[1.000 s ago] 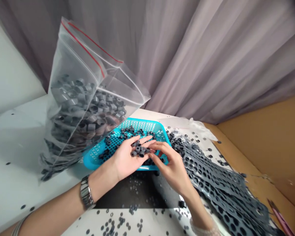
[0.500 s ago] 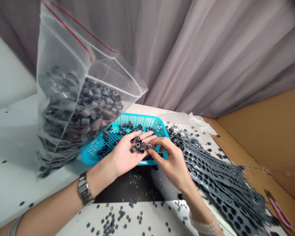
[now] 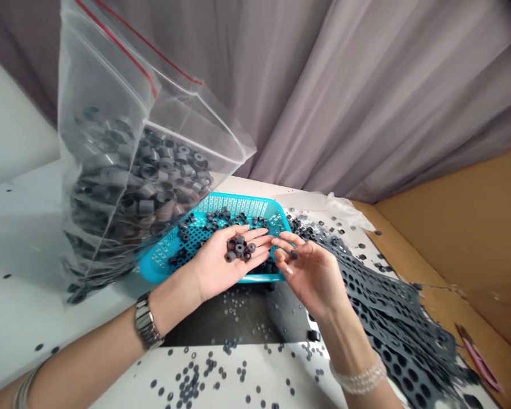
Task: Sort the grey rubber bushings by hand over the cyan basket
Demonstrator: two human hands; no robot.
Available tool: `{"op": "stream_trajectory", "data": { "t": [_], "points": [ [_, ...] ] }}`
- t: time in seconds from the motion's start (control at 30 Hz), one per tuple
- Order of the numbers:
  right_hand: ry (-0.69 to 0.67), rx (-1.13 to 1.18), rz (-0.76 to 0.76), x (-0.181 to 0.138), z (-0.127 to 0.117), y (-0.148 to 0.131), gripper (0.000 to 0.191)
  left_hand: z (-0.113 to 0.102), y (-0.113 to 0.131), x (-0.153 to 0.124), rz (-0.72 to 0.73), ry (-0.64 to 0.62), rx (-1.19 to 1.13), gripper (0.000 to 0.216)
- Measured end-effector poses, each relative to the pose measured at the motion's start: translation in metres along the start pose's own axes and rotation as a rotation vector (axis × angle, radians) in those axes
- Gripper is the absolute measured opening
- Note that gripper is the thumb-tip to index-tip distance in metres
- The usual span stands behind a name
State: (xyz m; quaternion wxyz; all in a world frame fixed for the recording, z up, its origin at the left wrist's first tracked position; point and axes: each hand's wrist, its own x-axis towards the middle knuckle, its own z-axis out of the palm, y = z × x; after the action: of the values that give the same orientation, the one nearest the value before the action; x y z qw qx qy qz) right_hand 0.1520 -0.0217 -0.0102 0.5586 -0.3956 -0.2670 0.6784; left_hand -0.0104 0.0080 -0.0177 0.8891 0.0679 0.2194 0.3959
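My left hand (image 3: 225, 258) is palm up over the front of a blue plastic basket (image 3: 276, 203), its fingers stretched out. It holds several small dark grey rubber caps (image 3: 239, 248), short hollow cylinders, in a cluster on the palm. To its right is my right hand (image 3: 310, 270), turned partly upward with curled fingers. One small dark cap (image 3: 293, 254) shows among those fingers; their exact grip on it is partly hidden. More such caps (image 3: 225, 215) lie in the basket, some of them covered by my hands.
A clear zip bag (image 3: 132, 187) full of larger grey caps stands at left, overlapping the basket. Perforated dark rubber sheets (image 3: 392, 318) lie at right, near pink-handled scissors (image 3: 479, 358) and a cardboard wall (image 3: 464, 227). Small dark discs (image 3: 191, 380) are scattered across the white table (image 3: 123, 392).
My right hand has moved right, away from the left palm, and turned upward with a cap among its fingers. My left hand has stayed nearly in place.
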Motion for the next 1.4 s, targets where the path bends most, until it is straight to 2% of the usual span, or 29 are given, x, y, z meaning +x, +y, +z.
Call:
{"op": "stream_trajectory", "data": {
  "t": [0.07,0.17,0.27,0.33,0.43,0.53,0.63,0.7,0.8,0.97,1.23,1.4],
  "points": [
    [0.0,-0.15,-0.068,-0.002,0.002,0.002,0.016,-0.001,0.0,0.0,-0.009,-0.003,0.019,0.049],
    [0.003,-0.6,-0.287,-0.006,0.008,0.009,0.015,-0.001,0.001,0.0,0.005,0.011,0.049,0.046],
    [-0.003,-0.993,-0.472,-0.008,0.012,0.016,0.021,0.0,0.001,0.0,0.006,0.021,0.067,0.043],
    [-0.043,-1.123,-0.506,-0.008,0.014,0.02,0.026,0.001,0.001,0.0,-0.002,0.029,0.069,0.042],
    [-0.064,-1.176,-0.507,-0.007,0.014,0.022,0.024,0.001,0.002,-0.001,-0.019,0.038,0.073,0.043],
    [-0.018,-1.0,-0.417,-0.007,0.011,0.017,0.019,0.0,0.002,-0.002,-0.025,0.036,0.053,0.045],
    [-0.043,-0.5,-0.127,-0.007,0.007,0.008,0.016,0.0,0.003,-0.002,-0.033,0.03,0.02,0.046],
    [-0.091,-0.137,0.066,-0.007,0.005,0.001,0.022,-0.001,0.003,-0.001,-0.044,0.018,-0.005,0.046],
    [-0.129,0.186,0.222,-0.006,0.004,-0.002,0.032,-0.001,0.003,-0.001,-0.042,0.005,-0.034,0.048],
    [-0.145,0.301,0.295,-0.005,0.006,0.0,0.029,-0.002,0.003,-0.001,-0.024,-0.009,-0.015,0.051],
    [-0.143,0.212,0.266,-0.006,0.008,-0.001,0.02,-0.003,0.003,-0.001,-0.023,-0.046,-0.013,0.056],
    [-0.158,0.313,0.295,-0.007,0.01,-0.002,0.024,-0.003,0.003,-0.001,-0.015,-0.047,-0.019,0.056]
  ]
}}
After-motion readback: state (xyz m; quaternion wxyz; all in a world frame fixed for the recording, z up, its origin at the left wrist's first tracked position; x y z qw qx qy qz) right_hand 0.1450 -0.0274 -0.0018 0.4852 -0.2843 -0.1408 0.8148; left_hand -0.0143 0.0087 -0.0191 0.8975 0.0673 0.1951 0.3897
